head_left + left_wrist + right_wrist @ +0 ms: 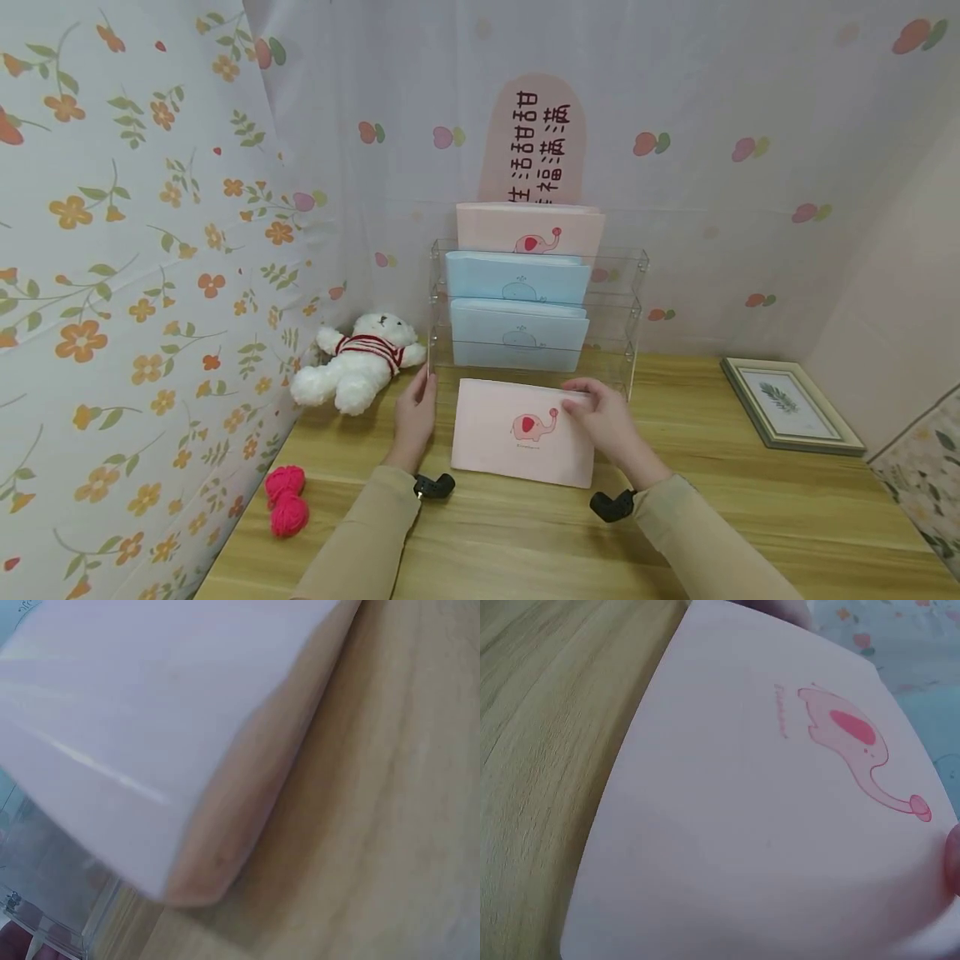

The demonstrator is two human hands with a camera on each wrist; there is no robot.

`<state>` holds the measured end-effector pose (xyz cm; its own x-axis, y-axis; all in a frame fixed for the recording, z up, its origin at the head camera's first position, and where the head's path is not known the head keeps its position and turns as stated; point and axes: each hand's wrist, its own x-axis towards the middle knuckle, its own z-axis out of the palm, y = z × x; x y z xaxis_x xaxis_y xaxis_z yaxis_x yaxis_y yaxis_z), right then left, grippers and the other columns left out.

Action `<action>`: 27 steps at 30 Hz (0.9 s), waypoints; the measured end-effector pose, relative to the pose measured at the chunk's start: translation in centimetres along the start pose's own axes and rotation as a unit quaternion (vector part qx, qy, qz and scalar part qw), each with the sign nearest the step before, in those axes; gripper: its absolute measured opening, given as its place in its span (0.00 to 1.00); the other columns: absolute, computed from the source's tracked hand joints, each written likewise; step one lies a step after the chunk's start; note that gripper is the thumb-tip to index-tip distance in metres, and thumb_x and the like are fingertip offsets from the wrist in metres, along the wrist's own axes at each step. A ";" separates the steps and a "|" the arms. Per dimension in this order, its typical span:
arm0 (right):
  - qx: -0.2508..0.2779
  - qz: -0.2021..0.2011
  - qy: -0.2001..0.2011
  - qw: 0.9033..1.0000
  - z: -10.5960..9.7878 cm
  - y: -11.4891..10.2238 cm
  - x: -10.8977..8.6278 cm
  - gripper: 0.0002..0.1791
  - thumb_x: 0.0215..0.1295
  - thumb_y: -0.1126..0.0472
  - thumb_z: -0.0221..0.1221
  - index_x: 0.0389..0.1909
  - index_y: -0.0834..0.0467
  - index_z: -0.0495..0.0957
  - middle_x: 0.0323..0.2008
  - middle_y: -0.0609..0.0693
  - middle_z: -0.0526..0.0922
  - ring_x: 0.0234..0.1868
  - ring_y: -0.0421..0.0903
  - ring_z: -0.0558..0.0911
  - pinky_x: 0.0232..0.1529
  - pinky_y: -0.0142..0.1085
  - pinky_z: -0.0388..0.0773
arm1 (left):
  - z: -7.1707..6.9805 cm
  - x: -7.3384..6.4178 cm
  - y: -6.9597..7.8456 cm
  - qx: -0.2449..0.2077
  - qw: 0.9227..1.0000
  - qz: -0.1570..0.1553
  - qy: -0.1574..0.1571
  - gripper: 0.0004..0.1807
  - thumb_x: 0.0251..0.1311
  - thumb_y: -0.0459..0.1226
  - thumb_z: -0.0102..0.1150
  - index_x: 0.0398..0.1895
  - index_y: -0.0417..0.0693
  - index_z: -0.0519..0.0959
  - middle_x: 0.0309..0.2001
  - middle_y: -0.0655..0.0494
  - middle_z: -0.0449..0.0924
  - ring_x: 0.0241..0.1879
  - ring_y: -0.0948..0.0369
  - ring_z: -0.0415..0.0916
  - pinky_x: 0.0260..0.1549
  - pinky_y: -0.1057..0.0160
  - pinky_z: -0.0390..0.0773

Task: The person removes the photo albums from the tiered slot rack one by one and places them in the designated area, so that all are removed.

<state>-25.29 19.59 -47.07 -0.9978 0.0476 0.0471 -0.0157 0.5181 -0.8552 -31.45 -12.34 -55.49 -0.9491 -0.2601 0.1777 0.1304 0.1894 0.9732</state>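
Note:
My right hand (603, 419) pinches a pink notebook (495, 433) by its upper right corner, thumb in front. On the notebook's cover is a red-eared elephant, seen sideways in the right wrist view, where a thumb (952, 862) shows at the edge. The notebook leans in front of a clear rack (633, 333), its lower edge lifted off the table in the left wrist view. At the rack's lower left side, my left hand (415, 417) grips the edge; its fingertips (15, 941) show at the clear plastic.
Rack tiers hold a pink notebook (487, 225) on top and two blue whale ones (480, 271) below. A white teddy bear (363, 367) lies left of the rack, pink yarn (287, 500) nearer. A picture frame (791, 406) lies at right on the wooden table (750, 517).

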 end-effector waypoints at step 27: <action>-0.119 -0.061 -0.044 0.990 0.8 1.9 2.0 0.07 0.77 0.61 0.69 0.52 0.53 0.88 0.56 0.56 0.91 0.61 0.59 0.84 0.67 0.60 0.79 | -0.3 0.1 0.1 -0.003 1.000 -0.014 -0.011 0.26 0.84 0.47 0.58 0.79 0.51 0.77 0.76 0.46 0.79 0.78 0.46 0.73 0.80 0.43 0.72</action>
<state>-27.34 20.04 -49.03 -0.9913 -0.0972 0.0884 -0.1312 0.7027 -0.6993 -31.43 -12.61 -55.32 -0.9583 -0.2452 0.1469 0.1048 0.1770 0.9786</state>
